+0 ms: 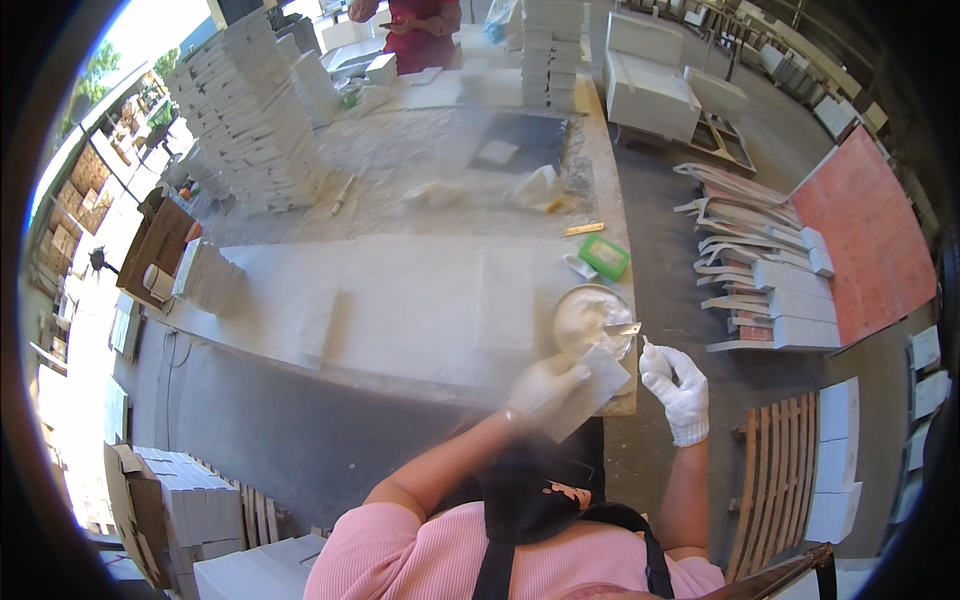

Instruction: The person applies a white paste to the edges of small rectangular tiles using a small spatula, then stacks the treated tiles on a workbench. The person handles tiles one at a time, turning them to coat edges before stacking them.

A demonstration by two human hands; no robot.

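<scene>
A long white-dusted desk (400, 300) runs from nine o'clock up toward twelve and fills the middle of the view. On its far left part, about eleven o'clock, rise tall stacks of white tiles (250, 110), with a second stack (550, 50) near twelve. Off the desk at three o'clock a large red board (870, 240) lies on the floor, and just left of it is a heap of white cut pieces (750, 260). At seven o'clock stands an open cardboard box of white pieces (165, 500); at four o'clock lies a wooden pallet (780, 480).

At the desk's near right corner, just past centre toward four o'clock, sits a round bowl of white paste (590, 315), with a green rectangular pad (604, 256) just beyond it toward one o'clock.

The left hand (545, 388), in a white glove, has its fingers closed round a flat white tile (595, 390), held tilted just in front of the bowl at five o'clock from centre. The right hand (678, 390), also gloved, is just beside the tile to the right, fingers curled about a small trowel (625, 328) whose blade points to the bowl's rim.

A person in a red top (420, 30) stands at the desk's far end at twelve o'clock.
</scene>
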